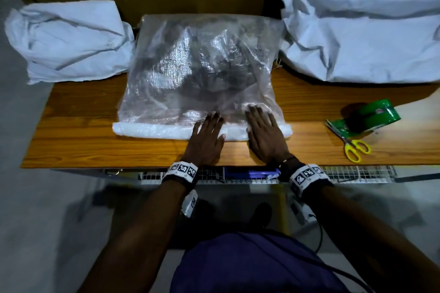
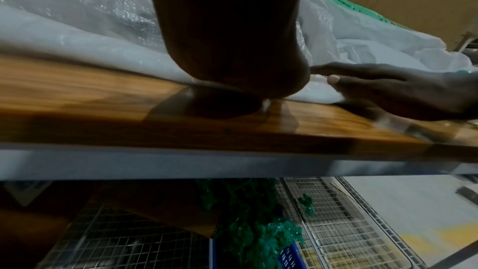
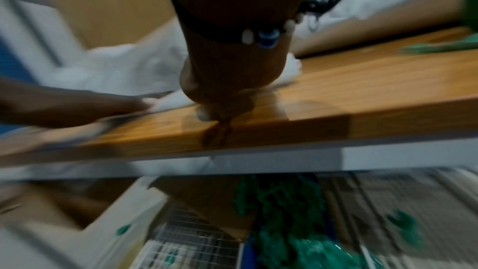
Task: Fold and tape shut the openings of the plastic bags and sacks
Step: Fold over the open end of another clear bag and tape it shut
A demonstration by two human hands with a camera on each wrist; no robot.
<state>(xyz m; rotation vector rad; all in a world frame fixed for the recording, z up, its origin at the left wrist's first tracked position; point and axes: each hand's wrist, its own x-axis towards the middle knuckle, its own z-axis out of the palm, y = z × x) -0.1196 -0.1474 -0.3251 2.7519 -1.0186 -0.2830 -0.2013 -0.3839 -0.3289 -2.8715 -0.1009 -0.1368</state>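
A clear plastic bag (image 1: 202, 66) with dark contents lies on the wooden table (image 1: 83, 135). Its near edge is rolled into a white fold (image 1: 147, 129). My left hand (image 1: 208, 133) lies flat on the fold, fingers straight and reaching onto the bag. Just to its right my right hand (image 1: 264, 132) presses the same fold, also flat. In the left wrist view the fold (image 2: 77, 48) runs across the table, with the right hand (image 2: 388, 91) on it. The right wrist view is blurred; the left hand (image 3: 72, 105) shows at its left edge.
A roll of green tape (image 1: 371, 114) and yellow-handled scissors (image 1: 352, 146) lie at the table's right. A folded white sack (image 1: 69, 40) sits at the back left, a larger white sack with a green band (image 1: 362, 31) at the back right. Wire baskets (image 1: 352, 172) hang under the table.
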